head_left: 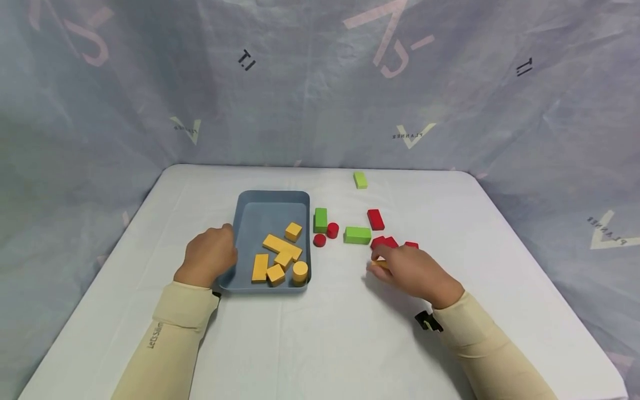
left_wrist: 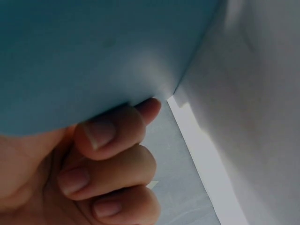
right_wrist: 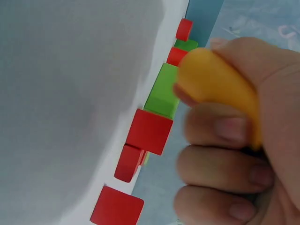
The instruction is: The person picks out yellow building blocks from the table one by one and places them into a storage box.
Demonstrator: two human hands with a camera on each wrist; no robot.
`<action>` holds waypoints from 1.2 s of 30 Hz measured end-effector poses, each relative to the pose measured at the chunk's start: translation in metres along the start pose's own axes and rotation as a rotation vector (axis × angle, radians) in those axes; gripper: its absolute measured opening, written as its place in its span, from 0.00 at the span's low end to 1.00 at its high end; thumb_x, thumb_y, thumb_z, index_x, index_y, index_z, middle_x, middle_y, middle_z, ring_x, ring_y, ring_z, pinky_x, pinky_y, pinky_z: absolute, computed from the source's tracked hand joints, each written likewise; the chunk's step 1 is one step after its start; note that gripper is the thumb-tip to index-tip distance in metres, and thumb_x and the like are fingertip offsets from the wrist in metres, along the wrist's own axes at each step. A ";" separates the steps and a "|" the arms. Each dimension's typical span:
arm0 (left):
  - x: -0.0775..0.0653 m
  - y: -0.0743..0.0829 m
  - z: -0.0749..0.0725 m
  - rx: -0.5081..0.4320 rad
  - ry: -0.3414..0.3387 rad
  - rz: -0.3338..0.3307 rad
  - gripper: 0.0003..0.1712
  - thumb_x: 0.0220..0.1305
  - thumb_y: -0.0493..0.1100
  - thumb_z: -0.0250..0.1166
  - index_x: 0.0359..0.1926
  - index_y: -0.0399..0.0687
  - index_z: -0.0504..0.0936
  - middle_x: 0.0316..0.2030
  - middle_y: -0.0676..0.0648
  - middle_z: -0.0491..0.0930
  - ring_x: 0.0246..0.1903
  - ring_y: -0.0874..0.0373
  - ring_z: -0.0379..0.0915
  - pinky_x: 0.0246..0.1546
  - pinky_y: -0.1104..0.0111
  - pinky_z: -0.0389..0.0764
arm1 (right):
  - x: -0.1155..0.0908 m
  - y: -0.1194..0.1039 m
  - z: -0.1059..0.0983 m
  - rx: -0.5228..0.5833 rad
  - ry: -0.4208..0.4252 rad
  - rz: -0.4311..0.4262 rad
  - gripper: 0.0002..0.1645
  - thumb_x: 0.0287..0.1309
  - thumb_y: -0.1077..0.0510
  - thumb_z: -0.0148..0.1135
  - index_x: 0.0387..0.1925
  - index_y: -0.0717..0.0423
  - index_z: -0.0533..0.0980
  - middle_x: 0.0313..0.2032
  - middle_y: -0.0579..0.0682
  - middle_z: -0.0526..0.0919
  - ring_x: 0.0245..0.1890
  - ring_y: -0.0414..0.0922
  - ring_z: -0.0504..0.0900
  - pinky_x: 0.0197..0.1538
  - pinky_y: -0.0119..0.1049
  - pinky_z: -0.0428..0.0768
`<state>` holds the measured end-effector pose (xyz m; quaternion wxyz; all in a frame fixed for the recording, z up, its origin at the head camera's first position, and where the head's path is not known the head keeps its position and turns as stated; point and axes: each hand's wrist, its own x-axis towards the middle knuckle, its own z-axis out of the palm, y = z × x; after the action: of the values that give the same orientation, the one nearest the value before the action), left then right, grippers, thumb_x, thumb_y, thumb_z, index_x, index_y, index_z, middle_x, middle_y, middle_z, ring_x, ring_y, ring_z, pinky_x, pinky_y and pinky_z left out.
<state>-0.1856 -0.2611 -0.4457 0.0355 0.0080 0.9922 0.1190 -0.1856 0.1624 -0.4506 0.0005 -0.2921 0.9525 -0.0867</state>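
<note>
My left hand (head_left: 207, 256) grips the left rim of a blue-grey tray (head_left: 270, 198). Up close in the left wrist view, its fingers (left_wrist: 112, 164) curl beneath the tray's blue side (left_wrist: 93, 61). Several yellow blocks lie in the tray, among them a long bar (head_left: 282, 246), a cube (head_left: 293, 231) and a cylinder (head_left: 300, 271). Over the table, right of the tray, my right hand (head_left: 412, 273) holds a yellow block (right_wrist: 211, 79) with a rounded end, part of it hidden by the palm. Just beyond this hand lie several red blocks (head_left: 384, 242).
Between tray and right hand are two green blocks (head_left: 320, 220) (head_left: 357, 235) and two small red cylinders (head_left: 333, 230) (head_left: 319, 240). Farther back lie a red block (head_left: 376, 219) and a light green block (head_left: 360, 180). A white cloth covers the table (head_left: 300, 344); grey printed curtains (head_left: 310, 100) surround it.
</note>
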 end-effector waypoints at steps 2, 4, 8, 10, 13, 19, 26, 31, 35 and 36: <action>0.000 0.000 0.000 0.004 -0.003 -0.003 0.09 0.64 0.31 0.60 0.43 0.29 0.78 0.24 0.40 0.79 0.19 0.51 0.72 0.16 0.63 0.71 | 0.002 -0.001 0.000 -0.002 0.050 -0.016 0.14 0.67 0.44 0.65 0.44 0.48 0.81 0.15 0.32 0.70 0.13 0.31 0.64 0.33 0.35 0.75; 0.001 0.000 0.000 0.007 -0.007 -0.007 0.09 0.64 0.32 0.60 0.43 0.29 0.78 0.24 0.40 0.79 0.19 0.51 0.73 0.17 0.63 0.71 | 0.004 -0.002 0.001 -0.011 0.105 -0.028 0.13 0.64 0.43 0.67 0.41 0.46 0.81 0.16 0.31 0.71 0.14 0.31 0.65 0.33 0.35 0.75; 0.001 -0.001 0.000 0.010 -0.012 -0.011 0.09 0.65 0.32 0.60 0.44 0.29 0.78 0.24 0.40 0.79 0.19 0.52 0.73 0.16 0.63 0.71 | 0.010 -0.006 0.002 -0.034 0.196 -0.029 0.12 0.59 0.41 0.69 0.35 0.44 0.81 0.16 0.31 0.70 0.16 0.34 0.66 0.25 0.33 0.70; 0.001 -0.001 0.000 0.008 -0.011 -0.010 0.09 0.65 0.32 0.60 0.43 0.29 0.78 0.24 0.40 0.79 0.19 0.51 0.72 0.16 0.63 0.71 | 0.014 -0.009 0.001 -0.040 0.231 -0.028 0.13 0.56 0.41 0.70 0.34 0.43 0.81 0.15 0.32 0.71 0.16 0.35 0.66 0.23 0.33 0.68; 0.001 -0.001 0.001 0.006 -0.010 -0.009 0.08 0.65 0.32 0.59 0.43 0.29 0.78 0.23 0.41 0.78 0.19 0.51 0.72 0.16 0.63 0.71 | 0.020 -0.011 0.000 -0.032 0.272 -0.042 0.13 0.52 0.44 0.75 0.33 0.44 0.81 0.18 0.33 0.75 0.18 0.35 0.68 0.24 0.33 0.70; 0.001 -0.003 0.004 -0.001 -0.023 -0.022 0.08 0.66 0.32 0.58 0.43 0.30 0.78 0.24 0.40 0.79 0.20 0.51 0.73 0.17 0.62 0.71 | 0.032 -0.017 -0.001 0.015 0.284 -0.101 0.13 0.48 0.64 0.75 0.34 0.47 0.81 0.23 0.37 0.80 0.21 0.36 0.72 0.28 0.32 0.74; 0.000 -0.002 0.004 0.000 -0.005 -0.019 0.08 0.65 0.31 0.59 0.42 0.30 0.78 0.24 0.41 0.79 0.19 0.51 0.72 0.16 0.63 0.71 | 0.044 -0.026 -0.005 0.065 0.308 -0.131 0.18 0.48 0.68 0.76 0.38 0.48 0.80 0.31 0.40 0.86 0.26 0.38 0.78 0.34 0.34 0.80; 0.001 -0.001 0.002 -0.001 -0.009 -0.024 0.10 0.65 0.32 0.58 0.44 0.29 0.78 0.24 0.41 0.79 0.19 0.51 0.72 0.16 0.63 0.71 | 0.051 -0.034 -0.009 0.054 0.322 -0.124 0.26 0.46 0.64 0.80 0.42 0.49 0.73 0.32 0.43 0.86 0.26 0.38 0.80 0.34 0.36 0.82; 0.001 -0.001 0.002 0.004 -0.002 -0.022 0.11 0.65 0.32 0.58 0.46 0.28 0.78 0.24 0.40 0.79 0.19 0.52 0.73 0.16 0.63 0.71 | 0.060 -0.043 -0.015 0.086 0.271 -0.105 0.24 0.45 0.63 0.81 0.42 0.45 0.77 0.35 0.40 0.86 0.33 0.37 0.82 0.38 0.36 0.83; 0.001 0.000 0.002 0.005 0.000 -0.020 0.11 0.65 0.32 0.58 0.46 0.28 0.78 0.24 0.41 0.79 0.19 0.52 0.73 0.16 0.63 0.71 | 0.062 -0.045 -0.016 0.095 0.260 -0.105 0.23 0.46 0.63 0.81 0.42 0.44 0.79 0.36 0.39 0.86 0.34 0.37 0.82 0.39 0.36 0.83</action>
<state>-0.1866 -0.2610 -0.4479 0.0369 -0.0019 0.9925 0.1164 -0.2125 0.0937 -0.4243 -0.1136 -0.3274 0.9227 -0.1687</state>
